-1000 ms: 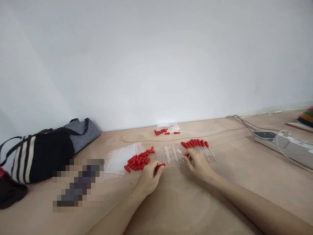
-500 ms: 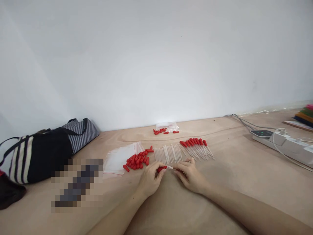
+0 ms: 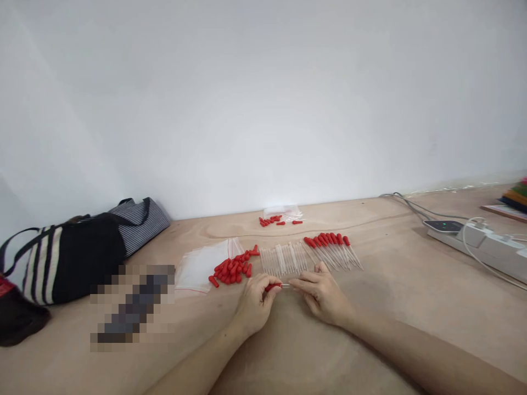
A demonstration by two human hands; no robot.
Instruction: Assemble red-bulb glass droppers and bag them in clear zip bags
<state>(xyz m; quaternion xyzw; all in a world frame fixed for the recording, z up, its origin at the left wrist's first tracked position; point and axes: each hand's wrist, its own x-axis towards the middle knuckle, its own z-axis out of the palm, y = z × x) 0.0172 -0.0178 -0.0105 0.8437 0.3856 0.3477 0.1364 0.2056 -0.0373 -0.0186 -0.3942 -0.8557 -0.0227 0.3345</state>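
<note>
My left hand [image 3: 256, 302] pinches a red rubber dropper bulb [image 3: 273, 287] between thumb and fingers. A thin clear dropper tube [image 3: 285, 286] runs from the bulb's mouth to my right hand [image 3: 323, 293], whose fingers are closed around its other end. How deep the tube sits in the bulb cannot be seen. Just beyond my hands lies a row of bare clear tubes [image 3: 284, 259]. Left of it is a heap of loose red bulbs [image 3: 233, 270], partly over clear zip bags [image 3: 200, 269]. Several droppers with red bulbs [image 3: 333, 249] lie side by side to the right.
Near the wall are more red bulbs [image 3: 269, 220] and a small clear bag [image 3: 282, 210]. A black bag with white stripes [image 3: 78, 258] stands at the left, close to a pixelated dark patch. At the right are a white power strip [image 3: 477, 247], cables and a dark device [image 3: 444, 226].
The bulb and tube are now in a straighter line between my hands. My right fingers have shifted slightly along the tube. The whole view has moved a little; the piles look the same.
</note>
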